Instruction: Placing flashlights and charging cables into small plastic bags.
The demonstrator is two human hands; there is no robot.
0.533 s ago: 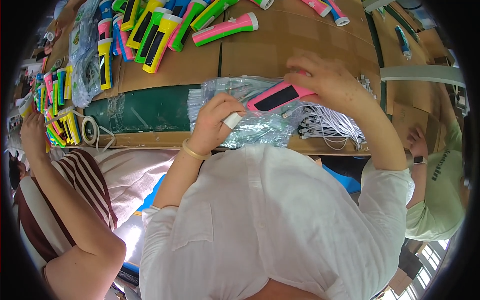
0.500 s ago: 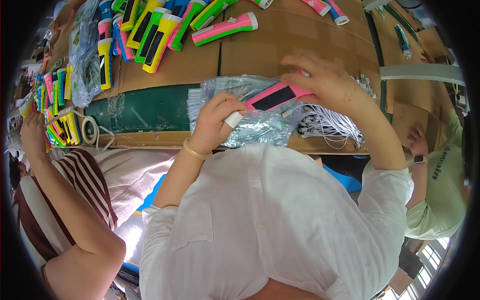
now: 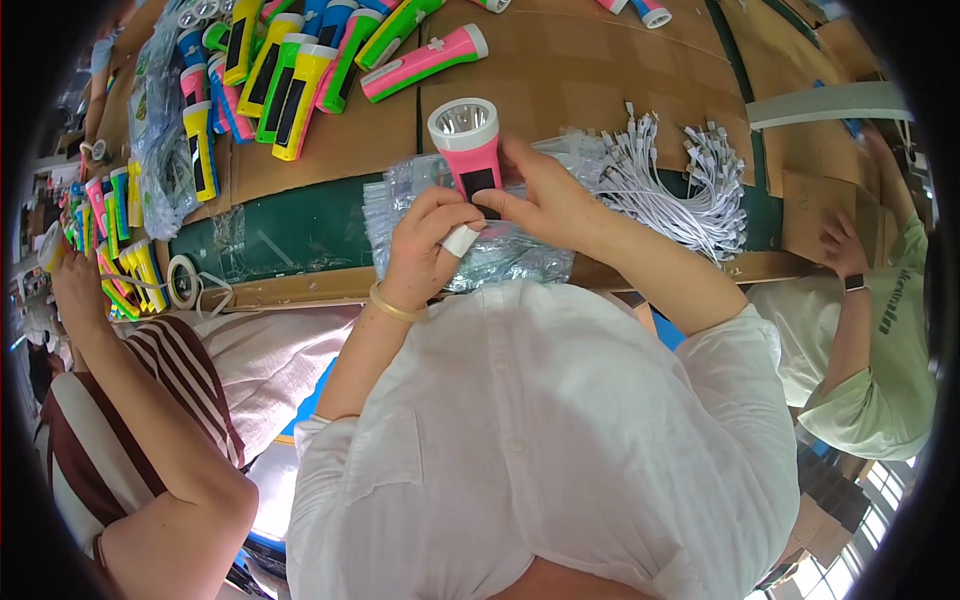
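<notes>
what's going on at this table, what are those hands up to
The person's right hand holds a pink flashlight, its white-rimmed lens in view, over clear plastic bags. The left hand, fingers curled, is at the flashlight's lower end; whether it grips a bag is hard to tell. White cables lie to the right, and more flashlights lie on the cardboard farther off. One co-worker is at the left, another at the right.

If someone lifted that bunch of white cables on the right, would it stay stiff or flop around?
The white cables would probably flop and sag, since the thin strands already bend round in a curve. Individual strands might trail or tangle, as they lie overlapping. The plugs at the ends look rigid, so they'd likely swing about rather than bend.
</notes>
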